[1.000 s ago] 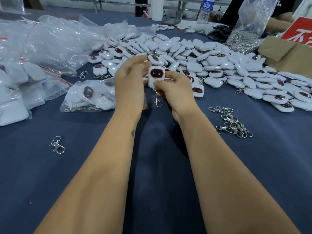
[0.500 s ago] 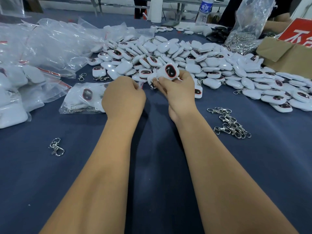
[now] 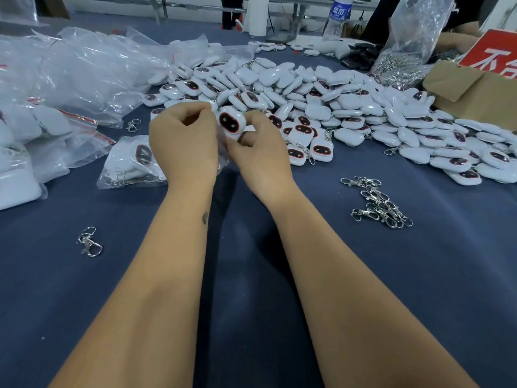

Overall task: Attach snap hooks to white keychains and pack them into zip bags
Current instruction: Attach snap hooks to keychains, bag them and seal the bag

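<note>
A white keychain [image 3: 231, 121] with a dark, red-rimmed face sits between my hands, just above the blue table [image 3: 251, 275]. My right hand [image 3: 260, 152] grips it from below and the right. My left hand [image 3: 181, 144] has its fingers curled beside the keychain and pinches the edge of a thin clear zip bag [image 3: 221, 155]. The keychain's snap hook is hidden behind my fingers. A big heap of white keychains [image 3: 335, 107] lies just behind, and loose snap hooks [image 3: 377, 203] lie to the right.
A filled zip bag [image 3: 134, 161] lies left of my hands, with more packed bags [image 3: 28, 135] and empty clear bags [image 3: 84, 68] beyond. Single snap hooks [image 3: 89, 242] [image 3: 133, 125] lie at left. A cardboard box [image 3: 470, 91] and a bag of hooks [image 3: 414, 37] stand at the back right.
The keychain was upright in both hands with its hook dangling. My right hand now holds it alone, tilted, while my left hand has curled onto the clear bag's edge.
</note>
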Tool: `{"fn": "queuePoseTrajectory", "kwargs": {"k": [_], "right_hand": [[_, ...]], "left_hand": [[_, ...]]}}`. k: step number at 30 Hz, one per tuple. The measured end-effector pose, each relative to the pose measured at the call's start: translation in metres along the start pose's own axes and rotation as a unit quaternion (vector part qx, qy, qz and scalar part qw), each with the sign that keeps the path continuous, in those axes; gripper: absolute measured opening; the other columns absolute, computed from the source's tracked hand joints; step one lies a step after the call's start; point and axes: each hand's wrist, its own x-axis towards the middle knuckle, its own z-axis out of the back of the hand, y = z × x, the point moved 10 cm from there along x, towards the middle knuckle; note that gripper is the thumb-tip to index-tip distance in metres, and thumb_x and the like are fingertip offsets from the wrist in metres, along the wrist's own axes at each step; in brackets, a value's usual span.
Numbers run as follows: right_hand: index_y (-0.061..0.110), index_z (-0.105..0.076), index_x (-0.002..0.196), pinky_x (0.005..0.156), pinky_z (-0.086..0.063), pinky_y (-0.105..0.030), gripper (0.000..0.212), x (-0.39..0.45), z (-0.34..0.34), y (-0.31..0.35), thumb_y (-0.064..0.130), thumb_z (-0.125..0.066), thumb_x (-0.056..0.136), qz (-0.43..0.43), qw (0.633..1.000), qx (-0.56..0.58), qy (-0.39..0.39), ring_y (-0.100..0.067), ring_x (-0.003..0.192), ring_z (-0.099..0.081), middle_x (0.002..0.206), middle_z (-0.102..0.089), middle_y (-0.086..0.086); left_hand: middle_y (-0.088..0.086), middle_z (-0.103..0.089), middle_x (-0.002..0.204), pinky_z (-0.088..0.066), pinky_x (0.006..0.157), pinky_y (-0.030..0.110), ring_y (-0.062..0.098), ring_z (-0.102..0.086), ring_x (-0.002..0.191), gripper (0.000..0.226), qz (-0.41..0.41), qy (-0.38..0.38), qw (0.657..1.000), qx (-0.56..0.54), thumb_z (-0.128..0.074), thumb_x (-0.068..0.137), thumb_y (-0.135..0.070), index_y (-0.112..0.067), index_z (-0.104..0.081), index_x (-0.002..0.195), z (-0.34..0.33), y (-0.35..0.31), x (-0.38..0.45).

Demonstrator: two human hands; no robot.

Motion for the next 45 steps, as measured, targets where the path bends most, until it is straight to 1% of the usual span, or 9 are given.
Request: {"fn": "queuePoseTrajectory", "kwargs": {"k": [7, 16, 19, 22, 26, 28, 34, 37, 45], "right_hand": [[0.019, -0.059, 0.092, 0.077, -0.046, -0.039, 0.015, 0.001, -0.004, 0.011, 0.032, -0.067, 0.089, 0.048, 0.985, -0.167, 0.006, -0.019, 0.064, -0.051, 0.052, -0.054, 0.009], [0.019, -0.078, 0.083, 0.083, -0.04, -0.032, 0.019, 0.002, -0.005, 0.019, 0.03, -0.065, 0.091, 0.103, 0.969, -0.226, -0.002, -0.017, 0.095, -0.05, 0.092, -0.056, 0.0], [0.029, -0.06, 0.056, 0.066, -0.029, -0.031, 0.035, -0.001, -0.023, 0.004, 0.014, -0.056, 0.087, 0.056, 0.962, -0.248, 0.1, -0.017, 0.073, -0.043, 0.065, -0.042, 0.007], [0.025, -0.037, 0.068, 0.073, -0.024, -0.033, 0.029, -0.003, -0.032, -0.001, 0.01, -0.049, 0.09, 0.059, 0.931, -0.331, 0.143, -0.018, 0.083, -0.037, 0.069, -0.033, 0.012], [0.024, -0.045, 0.058, 0.057, -0.037, -0.024, 0.034, 0.003, -0.006, 0.003, 0.003, -0.054, 0.083, 0.038, 0.98, -0.192, 0.045, -0.005, 0.058, -0.044, 0.052, -0.049, 0.011], [0.024, -0.058, 0.069, 0.065, -0.043, -0.03, 0.022, 0.002, 0.014, 0.006, 0.007, -0.053, 0.082, 0.026, 0.981, -0.188, -0.032, -0.01, 0.072, -0.054, 0.073, -0.061, 0.011], [0.018, -0.053, 0.114, 0.089, -0.031, -0.039, 0.033, -0.001, 0.055, -0.005, 0.022, -0.056, 0.082, -0.069, 0.875, -0.456, -0.147, -0.029, 0.117, -0.039, 0.127, -0.044, -0.007], [0.015, -0.052, 0.12, 0.092, -0.034, -0.037, 0.034, 0.001, 0.052, -0.012, 0.022, -0.056, 0.087, -0.072, 0.878, -0.459, -0.116, -0.03, 0.121, -0.039, 0.131, -0.044, -0.01], [0.014, -0.049, 0.128, 0.085, -0.034, -0.036, 0.039, 0.003, 0.065, 0.009, 0.012, -0.047, 0.09, 0.004, 0.882, -0.439, -0.17, -0.029, 0.107, -0.055, 0.107, -0.065, -0.005]], "left_hand": [[-0.012, -0.068, 0.076, -0.047, 0.067, 0.012, -0.003, -0.059, 0.067, 0.021, -0.045, -0.042, 0.998, -0.026, -0.057, 0.08, -0.011, -0.025, -0.072, 0.084, 0.008, -0.013, -0.004], [-0.015, -0.063, 0.074, -0.043, 0.065, 0.011, -0.003, -0.053, 0.064, 0.02, -0.087, -0.058, 0.994, -0.022, -0.056, 0.081, -0.009, -0.024, -0.069, 0.085, 0.012, -0.025, -0.008], [-0.014, -0.061, 0.08, -0.042, 0.069, 0.016, 0.0, -0.054, 0.072, 0.021, -0.116, 0.004, 0.992, 0.057, -0.052, 0.084, -0.014, -0.029, -0.065, 0.093, -0.004, -0.027, -0.012], [-0.009, -0.065, 0.096, -0.036, 0.071, 0.023, 0.009, -0.055, 0.088, 0.024, -0.144, 0.064, 0.969, 0.188, -0.049, 0.088, -0.02, -0.029, -0.067, 0.102, -0.024, -0.025, -0.02], [-0.001, -0.064, 0.103, -0.03, 0.072, 0.027, 0.015, -0.049, 0.091, 0.022, -0.122, 0.08, 0.956, 0.255, -0.042, 0.092, -0.026, -0.027, -0.063, 0.099, -0.031, -0.018, -0.02], [0.007, -0.063, 0.102, -0.029, 0.071, 0.031, 0.023, -0.047, 0.09, 0.022, -0.106, 0.104, 0.93, 0.337, -0.037, 0.097, -0.028, -0.021, -0.058, 0.093, -0.035, -0.008, -0.018], [0.015, -0.043, 0.127, -0.029, 0.076, 0.034, 0.033, -0.038, 0.12, 0.025, -0.222, 0.209, 0.793, 0.527, -0.046, 0.097, -0.015, -0.009, -0.059, 0.117, -0.077, 0.002, -0.05], [0.014, -0.037, 0.132, -0.034, 0.09, 0.033, 0.031, -0.034, 0.122, 0.028, -0.25, 0.205, 0.794, 0.515, -0.048, 0.096, -0.012, -0.01, -0.056, 0.123, -0.083, -0.001, -0.053], [0.02, -0.045, 0.129, -0.029, 0.081, 0.037, 0.035, -0.04, 0.119, 0.033, -0.168, 0.196, 0.824, 0.505, -0.051, 0.091, -0.018, -0.003, -0.048, 0.12, -0.068, 0.009, -0.043]]}}
